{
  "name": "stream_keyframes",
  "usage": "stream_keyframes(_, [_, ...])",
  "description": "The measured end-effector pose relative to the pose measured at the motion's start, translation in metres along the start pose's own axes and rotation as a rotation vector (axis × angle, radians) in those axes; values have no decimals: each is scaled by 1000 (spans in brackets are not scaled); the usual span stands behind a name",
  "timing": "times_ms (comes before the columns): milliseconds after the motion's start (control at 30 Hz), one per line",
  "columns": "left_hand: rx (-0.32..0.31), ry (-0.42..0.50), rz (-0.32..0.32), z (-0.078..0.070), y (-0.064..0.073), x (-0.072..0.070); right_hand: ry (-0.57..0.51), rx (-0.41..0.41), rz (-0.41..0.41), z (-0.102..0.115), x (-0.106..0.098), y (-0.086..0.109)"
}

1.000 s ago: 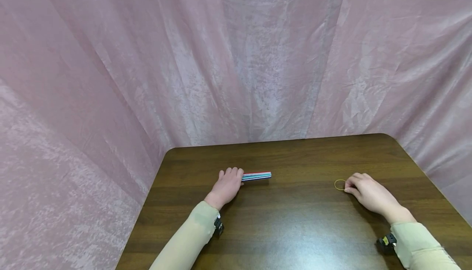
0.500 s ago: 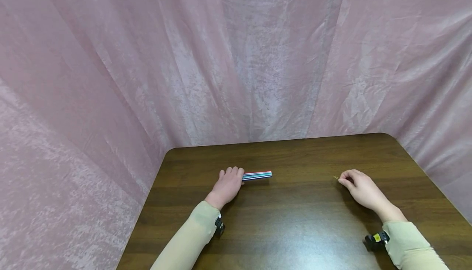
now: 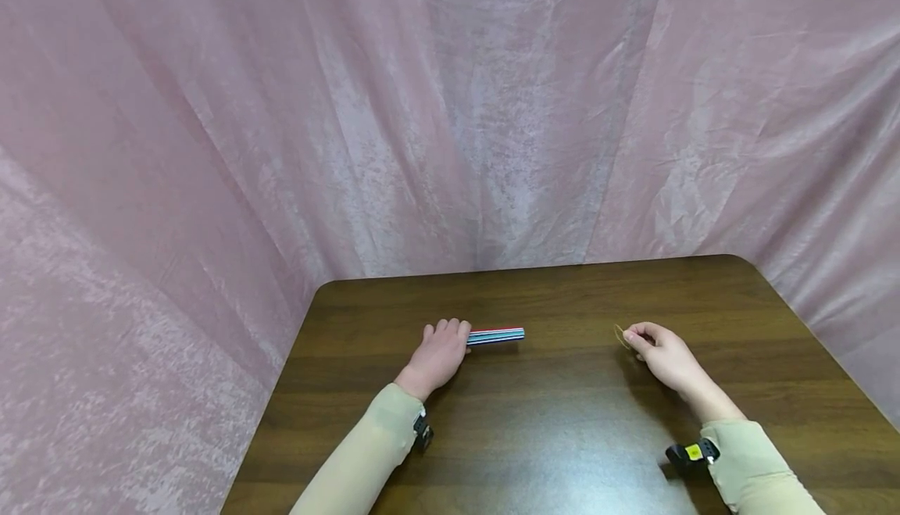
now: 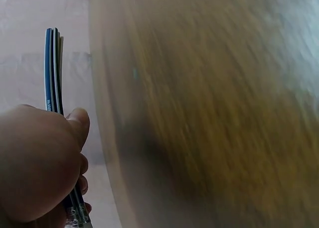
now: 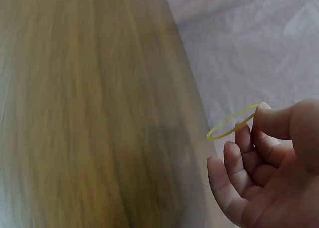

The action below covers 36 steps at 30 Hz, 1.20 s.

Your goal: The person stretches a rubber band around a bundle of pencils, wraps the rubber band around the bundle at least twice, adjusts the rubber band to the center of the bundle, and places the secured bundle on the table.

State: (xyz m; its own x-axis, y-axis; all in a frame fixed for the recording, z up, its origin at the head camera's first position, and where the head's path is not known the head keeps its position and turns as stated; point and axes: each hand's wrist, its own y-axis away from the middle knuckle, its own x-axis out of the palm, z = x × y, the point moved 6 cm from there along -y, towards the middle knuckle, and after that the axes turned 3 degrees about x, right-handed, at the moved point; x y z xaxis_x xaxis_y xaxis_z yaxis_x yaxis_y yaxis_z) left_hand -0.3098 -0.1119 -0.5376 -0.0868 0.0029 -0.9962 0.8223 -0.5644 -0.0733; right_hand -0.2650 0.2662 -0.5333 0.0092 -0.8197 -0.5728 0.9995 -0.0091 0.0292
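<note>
On the left of the table, my left hand (image 3: pixel 437 355) grips a small bundle of pencils (image 3: pixel 496 336). Their striped red, white, light-blue and dark ends stick out to the right of the fingers. The left wrist view shows the pencils (image 4: pixel 54 73) running through the fist, with silvery bands at the lower end; the palm hides their middle. My right hand (image 3: pixel 664 357) pinches a thin yellow rubber band (image 5: pixel 213 137) between thumb and index finger. In the right wrist view the band hangs out as a slack, narrow loop, and the other fingers are loosely bent.
Both hands are over a dark brown wooden table (image 3: pixel 548 421) with rounded far corners. Pink velvety curtain (image 3: pixel 492 109) hangs behind its far edge and along the sides. A small black camera (image 3: pixel 692 452) is strapped under the right wrist, another (image 3: pixel 423 430) at the left.
My right hand has lifted the rubber band off the table and moved left with it, toward the pencils. My left hand and its bundle have shifted very slightly right.
</note>
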Motion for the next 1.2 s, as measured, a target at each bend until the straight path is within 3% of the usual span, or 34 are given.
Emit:
stream_keyframes(367, [34, 38, -19, -22, -2, -7, -162, -3, 68, 38, 45, -6])
stream_keyframes(667, [54, 48, -38, -29, -1, -2, -241, -31, 121, 61, 78, -10])
stream_keyframes(900, [38, 66, -29, -32, -1, -2, -249, -43, 115, 73, 92, -10])
stream_keyframes(1200, [-31, -23, -61, -27, -3, -3, -233, -92, 94, 84, 104, -6])
